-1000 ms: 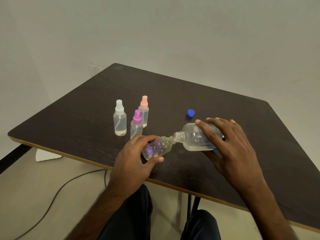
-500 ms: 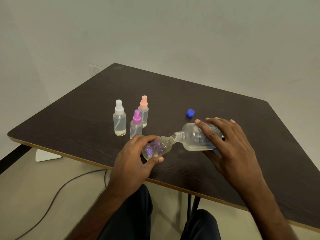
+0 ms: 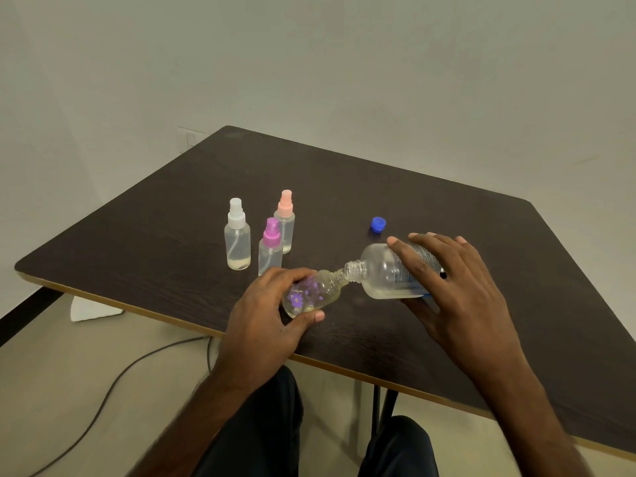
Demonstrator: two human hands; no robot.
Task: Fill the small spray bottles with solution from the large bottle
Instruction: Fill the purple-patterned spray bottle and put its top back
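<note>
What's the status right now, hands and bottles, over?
Left hand grips flowered small bottle, tilted. Right hand tips large bottle, mouth to mouth. Three capped spray bottles stand behind, blue cap off. Nothing in the way.

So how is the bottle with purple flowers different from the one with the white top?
The flowered bottle is tilted in the left hand; the white-topped bottle stands upright on the table. The flowered bottle's neck is open, while the white-topped bottle wears its sprayer. The flowered bottle has purple prints; the white-topped bottle is plain. Both are small, clear, with little liquid.
</note>
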